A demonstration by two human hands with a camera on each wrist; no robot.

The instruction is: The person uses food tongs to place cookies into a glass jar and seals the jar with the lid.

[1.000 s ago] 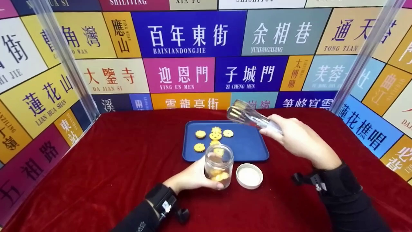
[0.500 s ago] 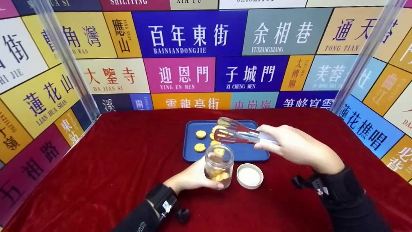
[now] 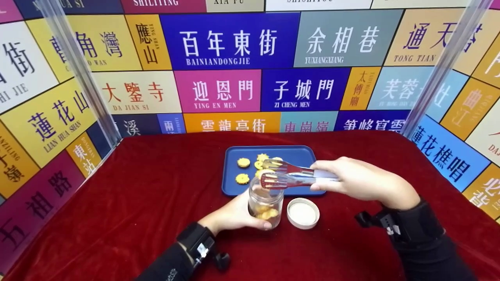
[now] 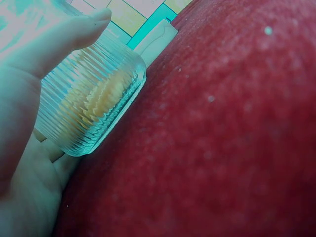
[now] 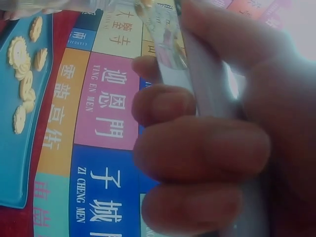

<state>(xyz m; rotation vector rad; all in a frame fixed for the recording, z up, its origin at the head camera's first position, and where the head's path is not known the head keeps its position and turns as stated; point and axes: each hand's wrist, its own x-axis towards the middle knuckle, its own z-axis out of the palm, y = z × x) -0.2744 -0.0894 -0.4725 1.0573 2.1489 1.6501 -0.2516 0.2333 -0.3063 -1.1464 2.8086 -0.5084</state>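
My left hand (image 3: 238, 214) grips a clear glass jar (image 3: 256, 201) around its side, a little tilted. Ribbed glass shows in the left wrist view, with several yellow cookies (image 4: 101, 96) at the bottom. Metal tongs (image 3: 299, 177) with slotted ends are held in my right hand (image 3: 363, 179), fingers curled round the handle. The ends stand apart, the lower one at the jar's mouth; whether anything lies between them I cannot tell. Behind the jar, a blue tray (image 3: 293, 150) bears several flower-shaped cookies (image 3: 243, 162), some partly hidden by the tongs and jar.
A pale round lid (image 3: 303, 213) lies right of the jar on the dark red cloth (image 3: 164, 187). Clear upright posts (image 3: 437, 70) stand at both far corners. Behind the table rises a wall of coloured name panels (image 3: 230, 41).
My right hand has come down and nearer with the tongs, from above the tray's far edge to the jar's mouth. The tongs' ends have spread apart. The left hand and jar have stayed put.
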